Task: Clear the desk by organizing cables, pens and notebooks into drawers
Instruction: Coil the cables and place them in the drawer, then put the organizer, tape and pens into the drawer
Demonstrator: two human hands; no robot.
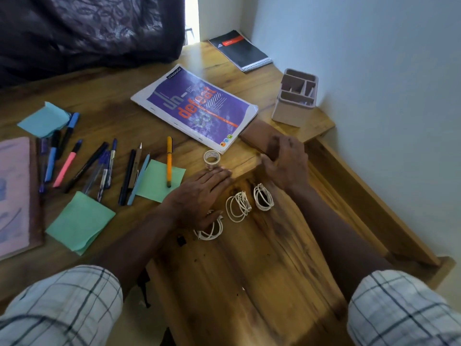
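Your left hand [199, 196] lies flat, released, on the nearest of three white cable coils [238, 207], rowed near-left to far-right; your right hand [287, 166] grasps the brown case [258, 136] near the right edge of the desk [249, 258].

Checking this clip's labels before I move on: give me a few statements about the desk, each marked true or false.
1. Three coiled white cables lie on the desk. True.
2. The pen holder is full of pens. False: no pen shows in it; the pens lie on the desk.
3. The left hand lies flat, fingers straight. True.
4. The orange pen lies on a blue sticky note. False: its lower end rests on a green sticky note.
5. The black notebook lies on the purple notebook. False: they lie apart.
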